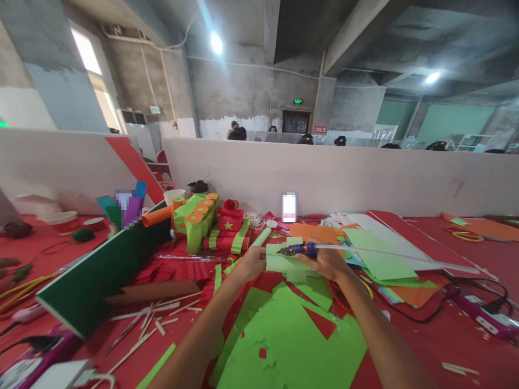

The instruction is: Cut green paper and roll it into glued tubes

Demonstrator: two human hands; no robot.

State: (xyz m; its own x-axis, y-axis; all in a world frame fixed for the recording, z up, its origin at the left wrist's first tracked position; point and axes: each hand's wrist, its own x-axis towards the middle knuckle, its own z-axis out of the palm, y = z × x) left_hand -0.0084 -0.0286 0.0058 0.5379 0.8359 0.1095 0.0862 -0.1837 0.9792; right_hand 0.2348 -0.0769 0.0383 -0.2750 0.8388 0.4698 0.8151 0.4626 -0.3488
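My right hand point(326, 258) is wrapped round a blue hot glue gun point(306, 249), its dark nozzle pointing left. A long clear glue stick point(389, 255) trails from its back to the right. Under the nozzle lies a pale green paper piece point(284, 263) with tabs. My left hand point(252, 263) pinches the left edge of that paper between closed fingers. Cut bright green sheets point(300, 329) spread over the red table nearer to me. A rolled pale green tube point(261, 236) lies just beyond my left hand.
Red and green paper models point(198, 216) stand left of centre beside a dark green board point(101, 270). Wooden sticks point(152, 324) lie front left. Stacked coloured sheets point(377, 254) and a purple power strip point(482, 316) are on the right. A lit phone point(289, 207) leans against the white partition point(344, 175).
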